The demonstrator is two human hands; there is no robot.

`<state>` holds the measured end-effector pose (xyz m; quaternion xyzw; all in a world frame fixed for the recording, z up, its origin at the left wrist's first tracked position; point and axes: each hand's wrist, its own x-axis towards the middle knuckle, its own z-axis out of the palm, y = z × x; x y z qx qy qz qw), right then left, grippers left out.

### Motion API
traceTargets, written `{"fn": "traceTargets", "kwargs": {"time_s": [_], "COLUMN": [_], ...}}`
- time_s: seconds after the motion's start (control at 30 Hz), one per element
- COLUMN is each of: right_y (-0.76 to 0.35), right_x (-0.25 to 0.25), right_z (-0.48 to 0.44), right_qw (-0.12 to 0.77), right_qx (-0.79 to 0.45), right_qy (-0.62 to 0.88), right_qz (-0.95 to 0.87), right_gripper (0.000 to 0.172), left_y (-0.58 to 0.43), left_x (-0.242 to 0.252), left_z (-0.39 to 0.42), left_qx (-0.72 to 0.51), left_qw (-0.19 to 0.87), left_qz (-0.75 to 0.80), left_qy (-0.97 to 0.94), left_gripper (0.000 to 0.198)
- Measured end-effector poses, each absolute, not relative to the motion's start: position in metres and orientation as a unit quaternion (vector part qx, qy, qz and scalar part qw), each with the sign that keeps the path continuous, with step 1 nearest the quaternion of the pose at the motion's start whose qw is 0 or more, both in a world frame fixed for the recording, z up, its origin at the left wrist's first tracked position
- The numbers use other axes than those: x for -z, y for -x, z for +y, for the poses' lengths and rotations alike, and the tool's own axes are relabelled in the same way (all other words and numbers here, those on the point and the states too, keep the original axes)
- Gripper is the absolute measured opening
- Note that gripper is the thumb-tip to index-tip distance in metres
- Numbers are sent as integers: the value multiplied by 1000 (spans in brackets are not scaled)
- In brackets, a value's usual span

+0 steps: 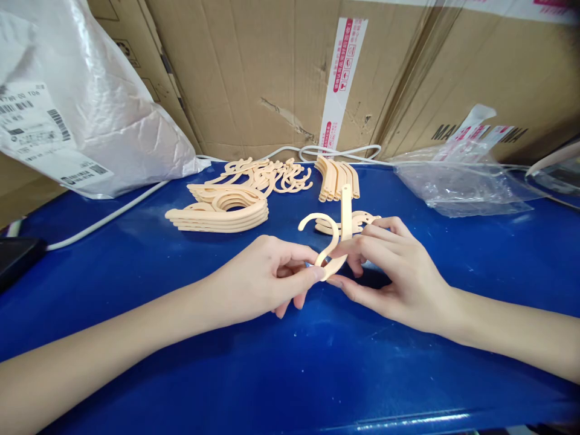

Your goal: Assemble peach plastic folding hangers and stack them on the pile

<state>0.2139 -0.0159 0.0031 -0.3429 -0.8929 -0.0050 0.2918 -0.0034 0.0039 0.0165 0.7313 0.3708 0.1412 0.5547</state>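
My left hand pinches the base of a cream plastic hanger hook between thumb and forefinger. From that same spot a curved hanger arm rises, and the fingers of my right hand close on its lower part. Hook and arm meet at my left fingertips; whether they are locked together I cannot tell. Just behind my right fingers lie a few cream hanger pieces, partly covered. Farther left is a stack of folded hangers. Loose hooks lie in a heap behind it, beside a row of hanger arms.
Cardboard boxes stand along the back of the blue table. A white parcel bag leans at the left, near a black object. A white cable crosses behind, and clear plastic bags lie at the right.
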Motion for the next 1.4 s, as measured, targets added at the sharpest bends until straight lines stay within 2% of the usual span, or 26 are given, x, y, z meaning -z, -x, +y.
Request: {"fn": "traceTargets", "kwargs": {"time_s": [0.3, 0.47, 0.6, 0.77, 0.97, 1.13, 1.27, 1.4], "right_y": [-215, -216, -215, -215, -216, -218, -219, -218], "right_x": [-4, -4, -5, -10, -11, -8, -6, -8], "right_z": [-16, -17, -18, -17, -11, -9, -9, -10], "right_qw": [283, 270, 267, 284, 317, 325, 324, 298], "right_qx": [5, 21, 29, -61, -157, -218, -207, -102], "right_qy": [332, 314, 316, 314, 383, 430, 435, 409], "right_qz": [-900, -910, -910, -904, -853, -814, -814, -857], "right_gripper": [11, 23, 28, 19, 25, 16, 6, 10], "left_y": [3, 5, 8, 8, 7, 6, 5, 4], "left_x": [-18, -16, -16, -10, 1, 1, 3, 5], "left_z": [4, 4, 3, -2, -6, -3, -3, -4], "left_qx": [-129, -131, -132, -166, -168, -185, -201, -225], "left_qw": [531, 483, 408, 287, 122, 70, 31, -21], "left_qz": [353, 330, 319, 254, 178, 183, 191, 199], "left_qy": [-759, -800, -845, -909, -962, -963, -960, -954], "left_gripper": [25, 29, 22, 20, 21, 19, 22, 21]}}
